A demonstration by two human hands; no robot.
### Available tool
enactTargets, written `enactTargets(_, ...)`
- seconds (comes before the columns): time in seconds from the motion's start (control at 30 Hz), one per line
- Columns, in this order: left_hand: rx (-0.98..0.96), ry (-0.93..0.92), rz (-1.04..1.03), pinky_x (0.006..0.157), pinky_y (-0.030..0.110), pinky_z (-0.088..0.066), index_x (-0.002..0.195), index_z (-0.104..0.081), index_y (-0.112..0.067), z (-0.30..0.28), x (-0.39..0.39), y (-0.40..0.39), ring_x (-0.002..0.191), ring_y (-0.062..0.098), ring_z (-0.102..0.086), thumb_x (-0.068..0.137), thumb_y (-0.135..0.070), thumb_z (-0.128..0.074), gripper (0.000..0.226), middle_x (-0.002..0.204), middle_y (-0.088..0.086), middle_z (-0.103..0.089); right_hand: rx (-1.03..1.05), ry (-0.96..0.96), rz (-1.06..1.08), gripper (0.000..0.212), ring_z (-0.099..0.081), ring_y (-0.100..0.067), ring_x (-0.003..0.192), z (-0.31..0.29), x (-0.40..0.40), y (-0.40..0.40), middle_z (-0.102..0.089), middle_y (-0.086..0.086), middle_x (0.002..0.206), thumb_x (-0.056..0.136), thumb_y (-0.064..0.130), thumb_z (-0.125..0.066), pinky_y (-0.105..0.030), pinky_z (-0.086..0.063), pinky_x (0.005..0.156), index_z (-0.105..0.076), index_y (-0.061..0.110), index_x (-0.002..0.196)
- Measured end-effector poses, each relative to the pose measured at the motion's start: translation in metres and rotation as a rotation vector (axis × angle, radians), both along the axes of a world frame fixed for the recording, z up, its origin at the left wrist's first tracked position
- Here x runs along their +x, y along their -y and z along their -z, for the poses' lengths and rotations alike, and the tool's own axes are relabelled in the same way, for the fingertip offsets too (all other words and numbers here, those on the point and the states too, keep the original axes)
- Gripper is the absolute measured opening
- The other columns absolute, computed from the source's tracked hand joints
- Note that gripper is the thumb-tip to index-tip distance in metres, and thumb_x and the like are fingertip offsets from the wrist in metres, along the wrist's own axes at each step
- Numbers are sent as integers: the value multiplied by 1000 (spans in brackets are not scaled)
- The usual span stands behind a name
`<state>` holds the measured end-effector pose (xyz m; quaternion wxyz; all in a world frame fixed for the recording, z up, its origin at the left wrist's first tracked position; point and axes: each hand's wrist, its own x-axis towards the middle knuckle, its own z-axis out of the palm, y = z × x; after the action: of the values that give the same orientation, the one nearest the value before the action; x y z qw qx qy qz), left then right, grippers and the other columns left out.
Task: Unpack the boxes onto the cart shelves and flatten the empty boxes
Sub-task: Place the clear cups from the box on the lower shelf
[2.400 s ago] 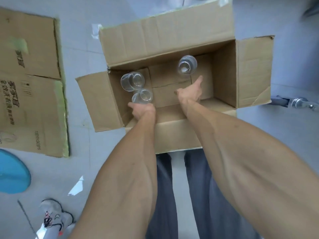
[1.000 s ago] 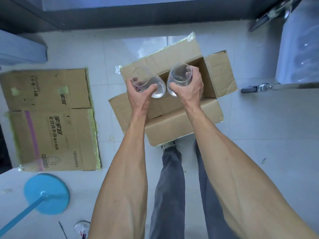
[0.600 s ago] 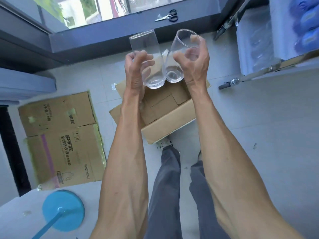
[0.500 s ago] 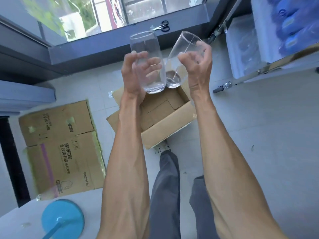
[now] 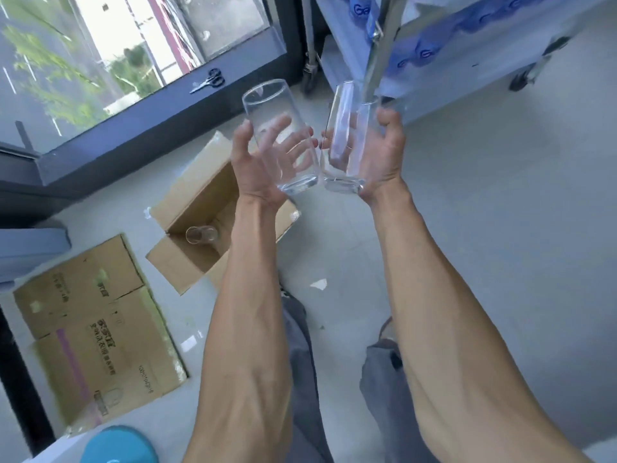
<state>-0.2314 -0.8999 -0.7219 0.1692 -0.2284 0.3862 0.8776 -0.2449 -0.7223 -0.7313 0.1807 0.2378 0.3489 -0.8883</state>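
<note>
I hold a glass point(image 5: 280, 138) in left hand point(image 5: 258, 165), second glass point(image 5: 347, 142) in right hand point(image 5: 380, 155), fingers wrapped round each | both upright, bases touching | cart point(image 5: 467, 45) up-right, right hand nearer | one glass left in box point(image 5: 200, 208)

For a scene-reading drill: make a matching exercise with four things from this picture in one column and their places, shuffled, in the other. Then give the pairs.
Things:
1. scissors
2. left hand's glass
3. lone glass
4. flattened box

Places:
A. inside the open box
B. flat on the floor, far left
C. on the window ledge
D. held up beside the right hand's glass

Pairs: 1-C, 2-D, 3-A, 4-B
</note>
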Motion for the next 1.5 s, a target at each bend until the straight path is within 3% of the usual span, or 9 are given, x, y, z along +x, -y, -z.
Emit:
enactTargets(0.17,-193,190,33,90,42,-48,119,-57,-8,23,16,-102,100,32,-63,69,-52,-68,67,110,17,-68,208,146,55,46,-56,-30,84,7,17,-99,-62,-13,88,76,44,-57,-39,-42,77,-61,8,105)
enactTargets(0.37,-642,244,94,65,31,-46,105,-60,-13,78,10,-221,81,20,-61,68,-49,-83,57,93,7,-62,809,270,80,38,-54,-19,61,51,35,-206,-56,3,61,61,51,-75,-29,-42,61,-57,18,65)
enactTargets(0.53,-981,125,116,91,35,-52,113,-53,-16,124,-11,-309,95,18,-64,62,-47,-88,69,104,2,-63,1173,196,-26,48,-59,-16,90,95,21,-284,-60,9,90,63,54,-79,-27,-44,75,-57,23,92)
enactTargets(0.63,-1078,116,152,93,38,-51,117,-53,-18,148,-34,-353,103,20,-63,60,-53,-83,73,110,0,-63,1224,190,-50,63,-55,-18,107,126,-3,-317,-58,1,115,68,45,-82,-33,-47,90,-51,18,116)
enactTargets(0.93,-1106,143,53,94,34,-50,122,-49,-9,264,-116,-423,111,28,-61,73,-39,-84,67,119,10,-61,1288,92,-114,73,-51,-22,123,239,-94,-366,-55,-3,132,76,42,-81,-33,-41,100,-43,19,133)
enactTargets(1.13,-1166,9,-44,96,31,-49,126,-46,-19,326,-160,-432,117,22,-60,70,-45,-84,73,122,8,-65,1319,-66,-34,72,-56,-23,117,310,-149,-357,-59,-5,127,77,43,-80,-34,-46,99,-45,13,133)
enactTargets(1.27,-1208,-39,-117,88,27,-47,125,-48,-17,361,-167,-440,105,18,-61,71,-44,-83,70,109,-3,-63,1361,-159,32,73,-57,-27,115,340,-163,-361,-59,-9,125,78,41,-79,-42,-45,98,-46,5,133)
enactTargets(1.4,-1261,-61,-212,75,19,-40,114,-50,-18,396,-172,-442,84,10,-55,68,-49,-82,64,90,-13,-56,1396,-316,47,78,-52,-28,122,372,-179,-370,-56,-12,132,79,41,-79,-29,-38,102,-45,3,138)
enactTargets(1.5,-1269,-127,-273,74,8,-39,113,-51,-19,410,-181,-447,88,10,-60,68,-50,-82,62,91,-18,-58,1408,-406,56,77,-52,-28,124,390,-192,-375,-54,-12,136,82,42,-77,-17,-33,99,-43,4,140)
